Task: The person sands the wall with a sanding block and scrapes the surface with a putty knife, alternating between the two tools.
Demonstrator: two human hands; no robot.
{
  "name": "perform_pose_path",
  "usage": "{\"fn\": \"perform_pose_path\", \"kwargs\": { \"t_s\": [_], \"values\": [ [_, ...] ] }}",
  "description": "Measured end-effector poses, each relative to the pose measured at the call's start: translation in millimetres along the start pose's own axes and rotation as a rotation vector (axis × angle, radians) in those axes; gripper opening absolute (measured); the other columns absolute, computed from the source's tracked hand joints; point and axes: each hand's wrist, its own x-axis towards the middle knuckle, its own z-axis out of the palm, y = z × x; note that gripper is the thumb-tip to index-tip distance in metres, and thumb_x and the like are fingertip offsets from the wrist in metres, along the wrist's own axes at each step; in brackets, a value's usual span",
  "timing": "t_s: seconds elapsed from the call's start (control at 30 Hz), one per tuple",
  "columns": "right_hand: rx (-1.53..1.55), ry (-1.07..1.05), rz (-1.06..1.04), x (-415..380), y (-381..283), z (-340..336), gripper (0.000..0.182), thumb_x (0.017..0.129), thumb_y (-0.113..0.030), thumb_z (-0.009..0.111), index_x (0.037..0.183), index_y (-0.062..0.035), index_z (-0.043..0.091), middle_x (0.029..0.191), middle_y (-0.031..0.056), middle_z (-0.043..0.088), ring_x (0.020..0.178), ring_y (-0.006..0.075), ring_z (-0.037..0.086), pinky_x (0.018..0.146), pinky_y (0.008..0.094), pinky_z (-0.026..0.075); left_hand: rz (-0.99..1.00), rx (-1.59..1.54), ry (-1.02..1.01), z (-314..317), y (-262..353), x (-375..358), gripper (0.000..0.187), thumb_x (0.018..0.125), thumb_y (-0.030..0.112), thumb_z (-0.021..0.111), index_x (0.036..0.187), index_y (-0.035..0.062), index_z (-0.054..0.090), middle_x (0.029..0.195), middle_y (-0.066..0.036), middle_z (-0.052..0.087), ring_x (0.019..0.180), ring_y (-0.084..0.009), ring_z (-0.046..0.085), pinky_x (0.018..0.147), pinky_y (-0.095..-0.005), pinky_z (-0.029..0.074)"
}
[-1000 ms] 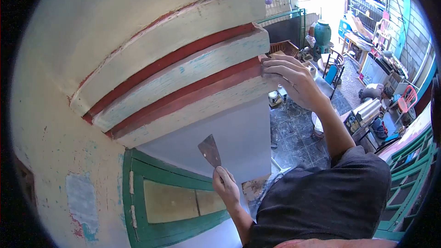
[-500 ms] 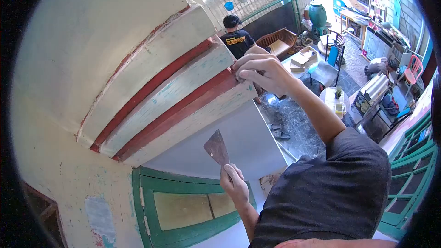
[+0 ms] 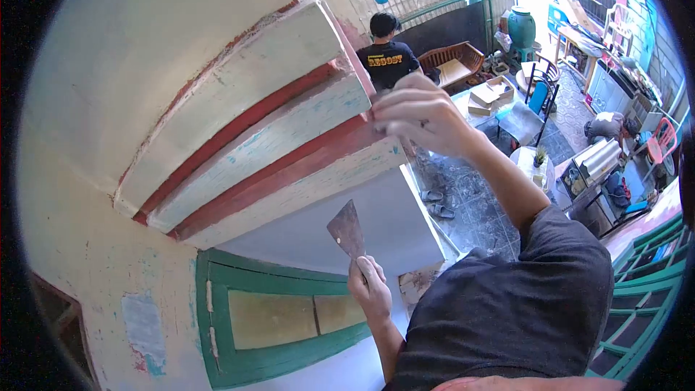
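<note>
My left hand (image 3: pixel 369 286) is closed round the handle of a scraper (image 3: pixel 347 229), its wide flat blade pointing up below the moulding. My right hand (image 3: pixel 423 117) is raised at the outer end of the stepped moulding (image 3: pixel 304 119), its fingers bent and pressed together against the red groove (image 3: pixel 329 146). Motion blurs these fingers, and what they hold is too small to make out. Pale, worn bands with bluish flecks run on both sides of the groove.
Beneath the moulding is a green-framed window (image 3: pixel 275 315). Past the ledge, a person (image 3: pixel 387 58) faces away near a wooden bench (image 3: pixel 456 65). Another person (image 3: pixel 607 127) crouches at the right, among chairs and tables. Sandals (image 3: pixel 440 210) lie on the tiled floor.
The view has shifted slightly, with the background moving right. My right hand remains at the moulding's end, now more blurred. My left hand still holds the scraper, its blade slightly more upright.
</note>
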Motion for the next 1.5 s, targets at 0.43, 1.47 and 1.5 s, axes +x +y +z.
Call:
{"fn": "perform_pose_path", "kwargs": {
  "t_s": [0.43, 1.47, 1.5],
  "values": [
    [-0.017, 0.005, 0.002, 12, 15, 5, 0.021, 0.096, -0.02, 0.067, 0.097, -0.0031, 0.08, 0.104, 0.01, 0.077, 0.102, 0.0248, 0.059, 0.093, 0.0403, 0.046, -0.055, -0.028, 0.058, 21, -3, -10, 0.041, 0.114, 0.029, 0.035, 0.079, 0.0092, 0.045, 0.071, 0.003, 0.043, 0.055, -0.0052, 0.036, 0.049, -0.0233, 0.028],
    [-0.007, 0.146, 0.154, 40, 92, 47, 0.025, 0.1, -0.023, 0.064, 0.099, -0.0031, 0.08, 0.096, 0.011, 0.076, 0.096, 0.0242, 0.061, 0.092, 0.0394, 0.046, -0.077, -0.023, -0.053, 7, -9, -14, 0.043, 0.114, 0.028, 0.037, 0.076, 0.0093, 0.045, 0.068, 0.002, 0.043, 0.056, -0.006, 0.036, 0.05, -0.0247, 0.028],
    [0.049, 0.145, 0.219, 43, 90, 47, 0.026, 0.1, -0.023, 0.064, 0.1, -0.0029, 0.079, 0.096, 0.0114, 0.076, 0.094, 0.0245, 0.062, 0.092, 0.0395, 0.046, -0.065, -0.016, -0.044, 8, -8, -16, 0.043, 0.114, 0.028, 0.037, 0.076, 0.0093, 0.045, 0.068, 0.002, 0.043, 0.055, -0.0058, 0.036, 0.05, -0.0246, 0.027]
  ]
}}
